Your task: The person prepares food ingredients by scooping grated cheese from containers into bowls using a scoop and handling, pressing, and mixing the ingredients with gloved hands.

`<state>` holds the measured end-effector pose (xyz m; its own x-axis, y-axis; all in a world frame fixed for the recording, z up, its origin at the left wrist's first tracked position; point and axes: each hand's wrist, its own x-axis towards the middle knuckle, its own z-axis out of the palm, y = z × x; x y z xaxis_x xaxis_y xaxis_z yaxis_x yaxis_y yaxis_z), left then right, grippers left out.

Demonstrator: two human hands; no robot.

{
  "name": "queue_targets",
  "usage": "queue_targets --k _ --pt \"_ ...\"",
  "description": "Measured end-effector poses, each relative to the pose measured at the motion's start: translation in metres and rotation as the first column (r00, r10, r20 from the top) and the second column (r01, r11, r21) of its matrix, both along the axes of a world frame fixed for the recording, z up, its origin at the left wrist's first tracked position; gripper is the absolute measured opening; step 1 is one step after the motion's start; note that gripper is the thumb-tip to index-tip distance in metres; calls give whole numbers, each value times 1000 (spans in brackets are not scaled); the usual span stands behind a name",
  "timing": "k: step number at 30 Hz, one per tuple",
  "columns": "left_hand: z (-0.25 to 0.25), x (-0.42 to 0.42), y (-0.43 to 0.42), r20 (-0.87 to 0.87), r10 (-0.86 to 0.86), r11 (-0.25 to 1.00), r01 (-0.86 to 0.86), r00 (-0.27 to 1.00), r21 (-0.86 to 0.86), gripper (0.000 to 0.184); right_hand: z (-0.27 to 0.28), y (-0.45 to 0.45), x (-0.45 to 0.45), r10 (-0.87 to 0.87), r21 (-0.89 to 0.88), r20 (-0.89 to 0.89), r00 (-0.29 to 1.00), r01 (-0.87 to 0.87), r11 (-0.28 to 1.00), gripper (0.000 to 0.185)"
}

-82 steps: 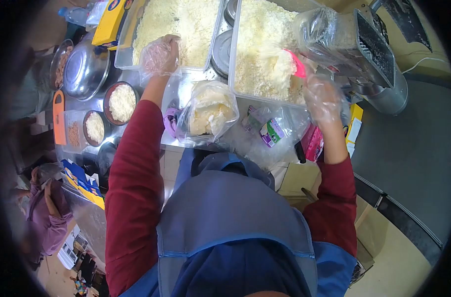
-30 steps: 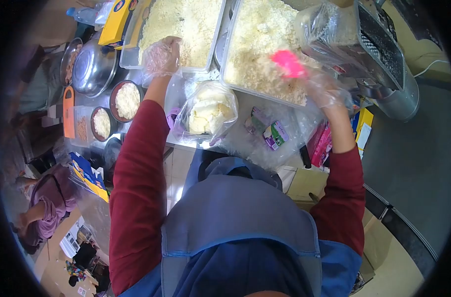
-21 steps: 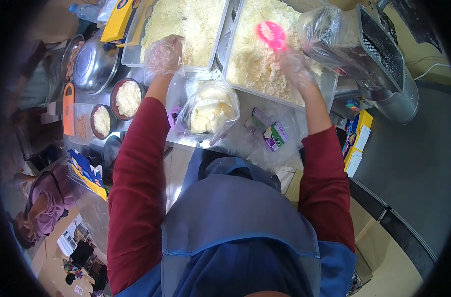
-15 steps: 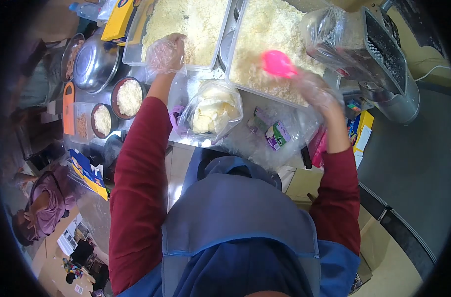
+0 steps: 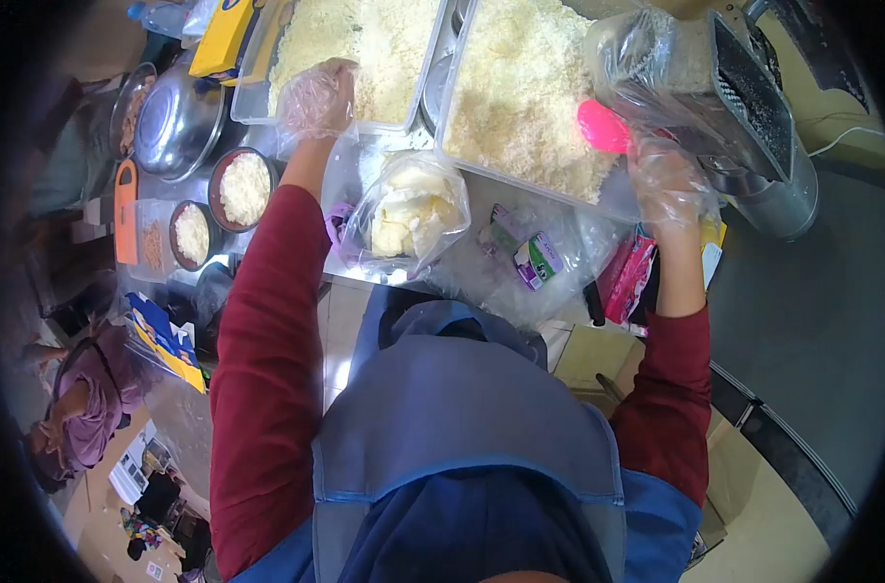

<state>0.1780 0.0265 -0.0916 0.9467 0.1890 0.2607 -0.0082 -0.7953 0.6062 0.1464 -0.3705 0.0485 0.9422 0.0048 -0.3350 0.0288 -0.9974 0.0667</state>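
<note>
My right hand [image 5: 668,180], in a clear plastic glove, is closed around the handle of a bright pink scoop [image 5: 603,126]. The scoop is over the right side of a clear plastic tub [image 5: 520,183] full of pale grated shreds, probably cheese. At the near rim of a second tub [image 5: 389,128] with similar shreds, my gloved left hand [image 5: 316,102] is curled over the edge, its fingertips partly hidden. Between my arms, a clear bag [image 5: 418,214] holds a pale, creamy block that looks like butter or margarine.
Bowls of white shreds [image 5: 244,189] and a steel bowl [image 5: 178,121] stand at left. A plastic-wrapped machine [image 5: 690,92] leans in at right. Wrappers [image 5: 538,260] and a pink packet [image 5: 629,282] lie near the front edge. Another person [image 5: 88,408] is at far left.
My right hand has moved right with the pink scoop, from the middle of the right tub to its right side. My left hand stays at the left tub's rim.
</note>
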Motion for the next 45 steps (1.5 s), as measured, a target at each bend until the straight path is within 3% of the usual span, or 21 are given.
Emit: queue_targets --k 4,6,10,12,13,15,16,18,19,21,22,24,25,27,30,34,36,37,39,43,45 --pt "2 3 -1 -11 27 1000 -27 1000 11 24 -78 -9 17 96 177 28 995 -100 979 37" --pt "7 -1 -3 -51 47 999 -46 998 22 24 -85 -3 23 158 362 -170 973 -88 928 38" --pt "3 2 -1 -4 9 1000 -9 1000 -3 24 -64 -7 13 285 506 -197 938 -152 849 44" --pt "-6 4 2 4 14 1000 -14 1000 -7 23 -15 11 8 140 537 -203 969 -9 843 43" --pt "-8 4 3 16 12 1000 -12 1000 -16 23 -14 19 7 140 540 -208 968 -5 842 43" --pt "-9 5 4 32 3 1000 -2 999 -24 24 -14 33 6 221 300 185 958 -269 915 34" --pt "-7 3 3 6 4 1000 -4 1000 -8 24 -25 36 3 218 300 187 958 -267 916 34" --pt "-2 3 3 -16 6 1000 -6 1000 13 24 -59 39 -3 454 255 304 838 -530 809 33" --pt "-1 2 3 -31 19 999 -18 999 40 24 -42 42 -3 454 257 306 837 -532 807 33" --pt "-2 1 3 -53 33 998 -30 998 62 24 -2 38 -5 347 183 -176 921 -316 931 34" --pt "-4 2 3 -13 23 999 -23 1000 40 24 -4 29 -5 346 181 -180 921 -314 932 34" --pt "-5 3 3 27 20 1000 -20 999 15 24 -9 3 -1 240 -150 -89 967 -251 956 31" --pt "-4 3 3 28 10 1000 -10 1000 -10 24 -17 -8 2 245 -152 -91 965 -257 955 31" --pt "-2 1 2 28 1 1000 0 1000 -31 24 -47 -23 10 303 232 289 908 -373 898 39" --pt "-1 2 2 29 4 1000 -4 1000 5 24 -99 15 20 243 368 265 933 -331 869 39" --pt "0 2 1 -5 26 1000 -26 1000 8 24 -67 20 4 233 330 30 972 -230 916 39" --pt "-2 2 1 14 9 1000 -8 1000 -24 24 -17 2 -11 423 180 57 904 -426 887 27" --pt "-4 3 2 15 6 1000 -5 1000 -16 24 2 4 -16 424 175 56 904 -427 887 27" --pt "-6 4 4 20 3 1000 -3 1000 -9 24 26 9 -21 208 170 29 978 -210 963 35" --pt "0 4 1 -31 14 1000 -15 999 -5 24 -21 34 -9 439 151 -107 892 -422 894 35" --pt "0 2 1 -58 25 999 -24 998 23 24 -51 30 4 461 357 58 886 -450 819 32"
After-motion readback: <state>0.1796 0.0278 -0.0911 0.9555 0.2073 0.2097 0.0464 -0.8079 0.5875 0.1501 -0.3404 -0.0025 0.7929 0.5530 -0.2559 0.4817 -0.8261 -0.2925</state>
